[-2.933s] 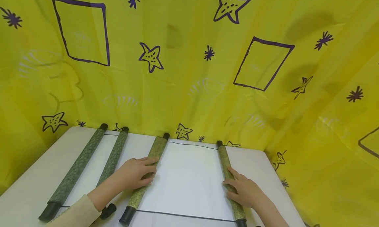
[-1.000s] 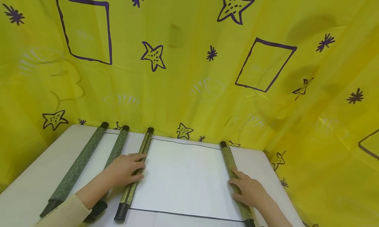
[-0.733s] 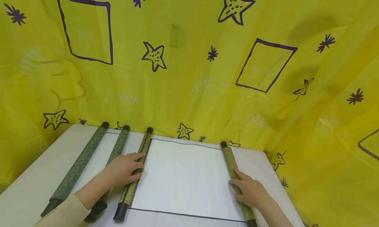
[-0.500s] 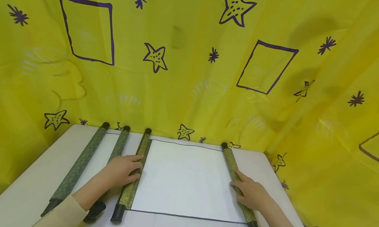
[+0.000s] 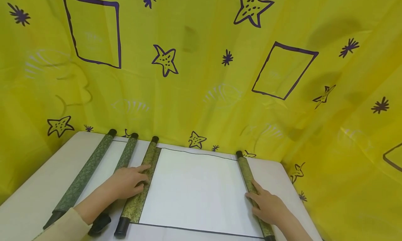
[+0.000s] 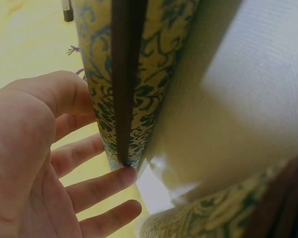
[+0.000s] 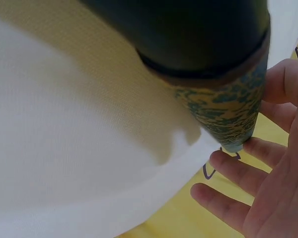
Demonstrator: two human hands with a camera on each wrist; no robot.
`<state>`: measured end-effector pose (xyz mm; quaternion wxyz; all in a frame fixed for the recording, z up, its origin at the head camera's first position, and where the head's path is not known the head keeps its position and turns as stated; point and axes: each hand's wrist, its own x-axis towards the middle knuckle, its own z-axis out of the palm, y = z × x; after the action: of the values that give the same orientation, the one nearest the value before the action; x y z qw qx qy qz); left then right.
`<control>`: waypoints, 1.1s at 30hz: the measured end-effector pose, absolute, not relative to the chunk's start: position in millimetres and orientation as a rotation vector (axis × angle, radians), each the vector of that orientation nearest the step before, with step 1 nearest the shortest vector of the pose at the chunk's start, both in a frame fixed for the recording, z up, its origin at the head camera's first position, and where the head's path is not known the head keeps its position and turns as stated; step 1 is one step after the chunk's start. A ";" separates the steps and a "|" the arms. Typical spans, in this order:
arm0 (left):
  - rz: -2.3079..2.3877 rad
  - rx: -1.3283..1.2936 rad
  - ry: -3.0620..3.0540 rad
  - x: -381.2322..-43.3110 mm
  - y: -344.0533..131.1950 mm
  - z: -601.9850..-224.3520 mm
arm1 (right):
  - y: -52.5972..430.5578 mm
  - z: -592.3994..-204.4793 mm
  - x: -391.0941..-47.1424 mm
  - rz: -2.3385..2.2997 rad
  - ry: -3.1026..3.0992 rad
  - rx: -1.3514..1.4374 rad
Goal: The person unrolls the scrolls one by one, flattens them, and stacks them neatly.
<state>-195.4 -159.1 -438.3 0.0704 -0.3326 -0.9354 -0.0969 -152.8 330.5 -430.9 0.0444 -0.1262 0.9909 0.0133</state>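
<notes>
On the white table lies a scroll with white paper point(image 5: 194, 188) spread between two yellow-green brocade rollers with black end caps. My left hand point(image 5: 128, 181) rests on its left roller point(image 5: 149, 157), index finger stretched out; the left wrist view shows the fingers point(image 6: 104, 188) spread beside the patterned roller with its dark strip. A flat brocade strip point(image 5: 142, 206) shows along the roller's right side. My right hand point(image 5: 268, 206) lies on the right roller point(image 5: 246, 169), fingertips across it. The right wrist view has these fingers point(image 7: 238, 171) fairly straight at the patterned roller.
A second, partly unrolled scroll with dark green rollers lies at the left; its left roller point(image 5: 84, 173) is farther out, and its right roller point(image 5: 125, 152) is partly hidden by my left arm. A yellow curtain point(image 5: 201, 77) with stars and frames surrounds the white table point(image 5: 273, 169).
My left hand has moved left with the left roller, widening the white paper, and the brocade strip now shows beside it. My right hand and roller have shifted slightly right in view.
</notes>
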 end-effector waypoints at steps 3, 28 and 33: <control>-0.301 -1.003 -2.824 -195.4 -159.2 -437.4 | 332.0 -429.4 -152.9 0.042 3.011 -0.380; -0.251 -0.983 -2.833 -192.0 -154.3 -430.0 | 359.7 -429.8 -154.2 0.009 2.997 -0.280; -0.239 -0.959 -2.856 -191.7 -154.1 -431.7 | 365.6 -429.4 -153.5 -0.016 3.006 -0.281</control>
<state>-191.7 -154.1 -431.7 0.0595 -0.3169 -0.9433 -0.0788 -153.5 365.6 -429.4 0.0614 -0.0928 0.9938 -0.0052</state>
